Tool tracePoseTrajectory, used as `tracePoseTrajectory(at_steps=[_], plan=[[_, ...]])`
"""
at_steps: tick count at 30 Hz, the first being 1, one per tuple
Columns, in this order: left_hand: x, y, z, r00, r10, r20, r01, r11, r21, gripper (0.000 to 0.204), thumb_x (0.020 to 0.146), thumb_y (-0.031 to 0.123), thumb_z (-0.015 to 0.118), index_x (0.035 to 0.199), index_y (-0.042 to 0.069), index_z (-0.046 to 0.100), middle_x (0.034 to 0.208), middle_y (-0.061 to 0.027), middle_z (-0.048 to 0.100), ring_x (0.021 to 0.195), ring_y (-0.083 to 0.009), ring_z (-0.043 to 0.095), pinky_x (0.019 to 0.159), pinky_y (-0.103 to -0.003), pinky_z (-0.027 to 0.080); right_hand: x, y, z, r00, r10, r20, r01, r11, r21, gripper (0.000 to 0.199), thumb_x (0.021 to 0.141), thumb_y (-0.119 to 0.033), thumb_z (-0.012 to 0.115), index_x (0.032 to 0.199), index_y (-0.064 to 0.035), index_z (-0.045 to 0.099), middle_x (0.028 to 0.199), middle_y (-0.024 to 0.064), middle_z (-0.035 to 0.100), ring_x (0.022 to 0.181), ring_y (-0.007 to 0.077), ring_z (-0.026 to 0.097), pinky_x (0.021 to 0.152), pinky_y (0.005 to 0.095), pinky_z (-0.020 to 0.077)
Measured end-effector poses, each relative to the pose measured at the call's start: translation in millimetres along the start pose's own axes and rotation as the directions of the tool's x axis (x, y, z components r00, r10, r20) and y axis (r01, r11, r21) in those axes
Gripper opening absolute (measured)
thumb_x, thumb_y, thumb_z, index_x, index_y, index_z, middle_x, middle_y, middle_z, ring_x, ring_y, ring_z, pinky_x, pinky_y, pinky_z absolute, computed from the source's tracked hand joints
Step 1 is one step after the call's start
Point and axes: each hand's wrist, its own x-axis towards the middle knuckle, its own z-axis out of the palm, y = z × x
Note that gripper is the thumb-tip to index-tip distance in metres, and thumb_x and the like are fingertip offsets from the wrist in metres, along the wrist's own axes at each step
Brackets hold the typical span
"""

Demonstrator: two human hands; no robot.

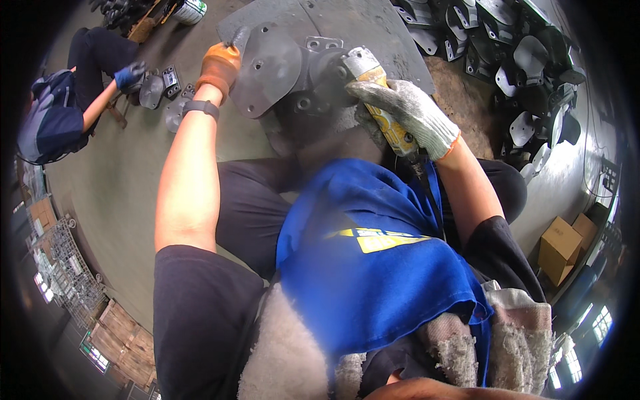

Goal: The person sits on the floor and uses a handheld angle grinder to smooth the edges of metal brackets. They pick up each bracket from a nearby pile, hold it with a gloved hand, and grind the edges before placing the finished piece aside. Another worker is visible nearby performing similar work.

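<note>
My left hand (221, 67), in an orange glove, is closed at the left edge of a grey metal bracket (270, 67) with a rounded plate and bolt holes. My right hand (407, 110), in a pale knitted glove, grips the yellow body of an angle grinder (395, 130). The grinder's metal head points up and left, and its dark round disc (331, 75) lies over the right part of the bracket. Whether the disc touches the metal cannot be made out. A black cord runs from the grinder's rear toward my lap.
Beneath the bracket is a grey work surface (380, 30). Many metal brackets (530, 60) are heaped at the right. At the left, a co-worker in blue gloves (130, 75) sits near more brackets (152, 91). Cardboard boxes (560, 243) stand lower right, and a wire cage (70, 270) lower left.
</note>
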Motion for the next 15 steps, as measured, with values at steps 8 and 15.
tracePoseTrajectory(at_steps=[8, 15], plan=[[0.3, 6.0, 0.7, 0.999, -0.038, 0.003, 0.038, 0.999, 0.011, 0.034, 0.100, 0.021, 0.048, 0.091, 0.001, 0.073, 0.094, -0.0231, 0.073, 0.094, -0.0423, 0.069, 0.082, -0.048, 0.056, 1.6, 6.4, -3.6, 0.999, -0.033, 0.010, 0.033, 0.999, 0.001, 0.058, 0.088, -0.059, 0.075, 0.104, -0.0028, 0.073, 0.078, 0.0047, 0.067, 0.067, 0.0125, 0.066, 0.059, 0.0260, 0.0512], [-0.8, 13.8, -17.4, 0.998, -0.054, 0.014, 0.055, 0.995, -0.081, 0.034, 0.099, 0.020, 0.048, 0.092, 0.000, 0.074, 0.095, -0.0236, 0.073, 0.095, -0.0433, 0.069, 0.083, -0.048, 0.055, 0.2, 15.6, -5.9, 0.999, -0.040, 0.037, 0.036, 0.993, 0.110, 0.057, 0.089, -0.057, 0.075, 0.105, -0.0024, 0.074, 0.076, 0.0028, 0.067, 0.067, 0.0116, 0.066, 0.058, 0.0247, 0.0512]])
